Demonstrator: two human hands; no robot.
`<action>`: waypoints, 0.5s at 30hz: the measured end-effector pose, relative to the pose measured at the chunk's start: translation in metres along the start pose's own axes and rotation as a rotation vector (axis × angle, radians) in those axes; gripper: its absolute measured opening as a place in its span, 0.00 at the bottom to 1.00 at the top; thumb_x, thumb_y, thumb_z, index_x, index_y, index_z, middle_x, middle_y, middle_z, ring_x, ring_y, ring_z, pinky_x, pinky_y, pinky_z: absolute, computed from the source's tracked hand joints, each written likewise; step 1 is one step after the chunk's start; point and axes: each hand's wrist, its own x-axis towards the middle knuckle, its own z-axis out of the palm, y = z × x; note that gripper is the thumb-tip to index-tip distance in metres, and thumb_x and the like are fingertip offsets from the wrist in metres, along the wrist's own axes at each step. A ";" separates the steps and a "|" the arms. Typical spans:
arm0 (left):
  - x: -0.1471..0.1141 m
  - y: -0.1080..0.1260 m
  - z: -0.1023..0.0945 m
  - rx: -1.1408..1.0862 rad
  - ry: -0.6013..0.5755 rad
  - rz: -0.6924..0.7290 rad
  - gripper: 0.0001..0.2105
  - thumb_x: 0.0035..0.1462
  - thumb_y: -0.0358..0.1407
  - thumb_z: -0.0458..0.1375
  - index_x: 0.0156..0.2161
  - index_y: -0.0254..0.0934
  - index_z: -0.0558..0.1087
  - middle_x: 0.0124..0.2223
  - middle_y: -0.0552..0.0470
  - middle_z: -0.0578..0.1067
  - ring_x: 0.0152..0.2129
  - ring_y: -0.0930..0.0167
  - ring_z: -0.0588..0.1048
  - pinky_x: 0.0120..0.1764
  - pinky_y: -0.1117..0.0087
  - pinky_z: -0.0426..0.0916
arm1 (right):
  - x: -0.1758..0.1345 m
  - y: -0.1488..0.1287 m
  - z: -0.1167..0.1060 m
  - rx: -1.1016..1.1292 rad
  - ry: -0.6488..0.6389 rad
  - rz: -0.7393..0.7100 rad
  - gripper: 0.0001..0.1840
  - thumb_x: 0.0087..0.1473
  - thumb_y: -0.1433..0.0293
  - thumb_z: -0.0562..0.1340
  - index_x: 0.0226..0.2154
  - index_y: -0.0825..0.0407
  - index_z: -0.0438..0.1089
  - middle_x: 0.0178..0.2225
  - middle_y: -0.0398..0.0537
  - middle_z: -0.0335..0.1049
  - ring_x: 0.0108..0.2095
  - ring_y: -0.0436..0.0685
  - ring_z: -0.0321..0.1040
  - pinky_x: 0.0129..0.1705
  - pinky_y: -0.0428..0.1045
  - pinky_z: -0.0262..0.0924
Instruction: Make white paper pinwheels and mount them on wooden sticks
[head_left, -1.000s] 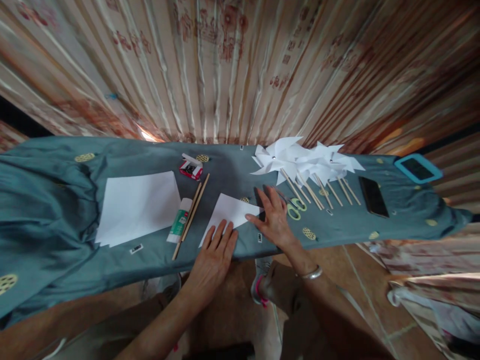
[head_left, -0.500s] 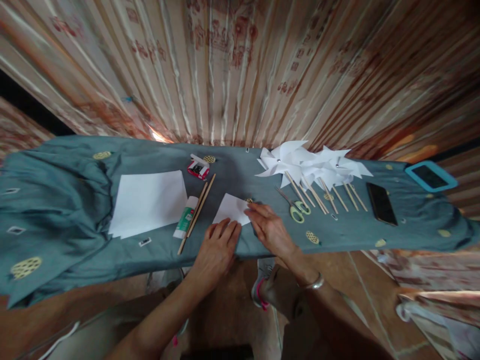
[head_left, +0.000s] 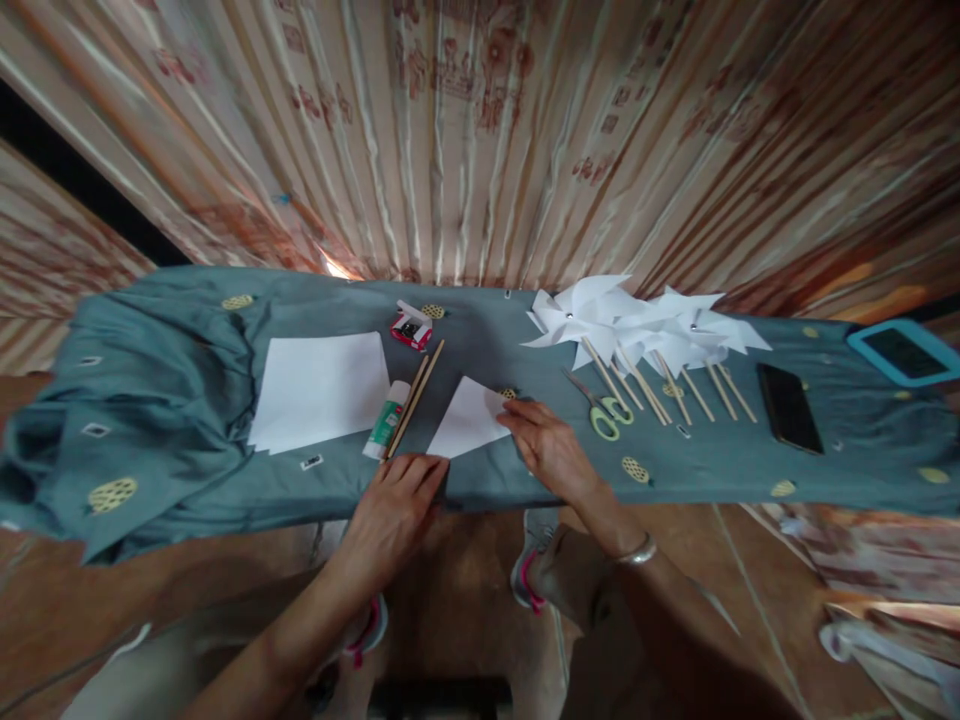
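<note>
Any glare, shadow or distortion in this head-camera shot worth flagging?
Head view: bright patch at the foot of the curtain, shadow over the floor; head view: wide-angle stretch near the edges, as at the blue-framed device; head view: softness leaves print on the glue stick unreadable, yet the left hand and right hand are distinct.

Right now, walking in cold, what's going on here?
A person is handling a small piece of white paper: the right hand has its fingertips at the right edge, while the left hand is at the near left corner. Wooden sticks, a glue stick and larger white sheets lie to the left; scissors and white pinwheels lie to the right.
</note>
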 end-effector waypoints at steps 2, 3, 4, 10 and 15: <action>-0.011 -0.006 0.000 0.022 0.039 0.017 0.19 0.57 0.26 0.57 0.54 0.29 0.68 0.46 0.41 0.76 0.42 0.59 0.71 0.43 0.59 0.68 | 0.000 0.000 0.000 0.000 0.002 -0.005 0.19 0.62 0.74 0.51 0.48 0.56 0.75 0.52 0.58 0.73 0.52 0.62 0.68 0.56 0.57 0.66; -0.015 -0.008 -0.001 0.025 0.045 0.020 0.18 0.57 0.26 0.57 0.54 0.29 0.68 0.45 0.42 0.76 0.41 0.60 0.72 0.42 0.60 0.69 | 0.000 0.001 0.001 -0.001 0.001 -0.007 0.19 0.63 0.74 0.51 0.48 0.55 0.75 0.51 0.57 0.73 0.52 0.61 0.68 0.56 0.57 0.66; -0.018 -0.010 -0.002 0.029 0.047 0.019 0.18 0.57 0.26 0.56 0.54 0.29 0.68 0.45 0.42 0.76 0.41 0.60 0.72 0.40 0.61 0.69 | 0.000 0.001 0.001 -0.002 -0.001 -0.007 0.19 0.63 0.74 0.51 0.47 0.54 0.75 0.51 0.57 0.73 0.52 0.61 0.69 0.55 0.56 0.67; -0.020 -0.011 -0.008 0.050 0.078 0.028 0.17 0.56 0.25 0.56 0.52 0.29 0.69 0.44 0.41 0.76 0.40 0.60 0.73 0.38 0.61 0.70 | 0.007 0.004 0.003 -0.020 0.091 0.086 0.18 0.62 0.70 0.54 0.51 0.53 0.72 0.56 0.60 0.69 0.56 0.66 0.65 0.59 0.63 0.62; -0.015 -0.013 -0.008 0.039 0.106 0.026 0.13 0.59 0.28 0.56 0.49 0.29 0.70 0.44 0.41 0.76 0.39 0.59 0.74 0.37 0.59 0.71 | 0.011 0.006 -0.006 0.116 0.101 0.197 0.19 0.59 0.66 0.58 0.52 0.53 0.71 0.54 0.59 0.71 0.51 0.65 0.71 0.55 0.60 0.65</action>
